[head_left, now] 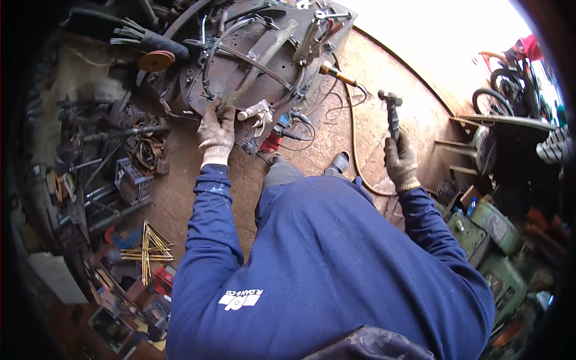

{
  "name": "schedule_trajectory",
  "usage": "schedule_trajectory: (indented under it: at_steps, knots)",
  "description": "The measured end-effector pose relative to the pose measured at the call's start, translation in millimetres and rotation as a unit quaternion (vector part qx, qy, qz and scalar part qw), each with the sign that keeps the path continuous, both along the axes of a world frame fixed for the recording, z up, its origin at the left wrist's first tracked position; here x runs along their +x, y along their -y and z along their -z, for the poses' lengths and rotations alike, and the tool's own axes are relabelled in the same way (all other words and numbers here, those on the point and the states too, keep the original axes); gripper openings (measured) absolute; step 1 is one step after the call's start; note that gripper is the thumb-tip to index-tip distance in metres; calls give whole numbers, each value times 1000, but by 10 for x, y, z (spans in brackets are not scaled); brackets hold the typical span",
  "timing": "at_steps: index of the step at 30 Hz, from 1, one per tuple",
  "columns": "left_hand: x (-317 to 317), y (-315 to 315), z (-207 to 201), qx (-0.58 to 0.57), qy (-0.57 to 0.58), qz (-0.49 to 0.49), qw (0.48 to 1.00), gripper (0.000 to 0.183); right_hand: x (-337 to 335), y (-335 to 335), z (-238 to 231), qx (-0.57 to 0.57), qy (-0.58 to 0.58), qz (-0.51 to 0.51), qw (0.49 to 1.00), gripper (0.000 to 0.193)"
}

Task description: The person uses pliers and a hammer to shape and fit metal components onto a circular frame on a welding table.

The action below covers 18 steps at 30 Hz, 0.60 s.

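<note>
Gloved right hand (pixel 401 163) wraps shut round a hammer (pixel 392 114) handle, head up, w/ open dirt floor (pixel 384 78) around it. Gloved left hand (pixel 216 132) grips the bent metal frame's (pixel 252 60) near edge on a cluttered steel worktable (pixel 198 90). Scrap & tools crowd the left; green machines (pixel 492 252) on the right.

White logo patch (pixel 240 299) on back of blue sweatshirt (pixel 336 270), lower left of it. Red box (pixel 163 279) w/ pale label, left of sweatshirt on floor. Blue bottle (pixel 472 206) right of sweatshirt; label too small to tell.
</note>
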<state>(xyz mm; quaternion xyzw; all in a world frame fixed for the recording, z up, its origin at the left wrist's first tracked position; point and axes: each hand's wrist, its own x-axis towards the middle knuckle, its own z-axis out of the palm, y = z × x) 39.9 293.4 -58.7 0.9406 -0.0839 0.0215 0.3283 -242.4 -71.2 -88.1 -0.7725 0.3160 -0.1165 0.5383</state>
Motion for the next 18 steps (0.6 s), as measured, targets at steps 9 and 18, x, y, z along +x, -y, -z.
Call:
schedule_trajectory:
  at_steps: [9,18]
  knots:
    - [-135,193,175,-57,38,-79,995,44,1572,491,-1134,44,250,-119,960,32]
    - [-102,-220,1068,-581,10,-177,794,34,1937,716,-720,75,85,-193,975,43]
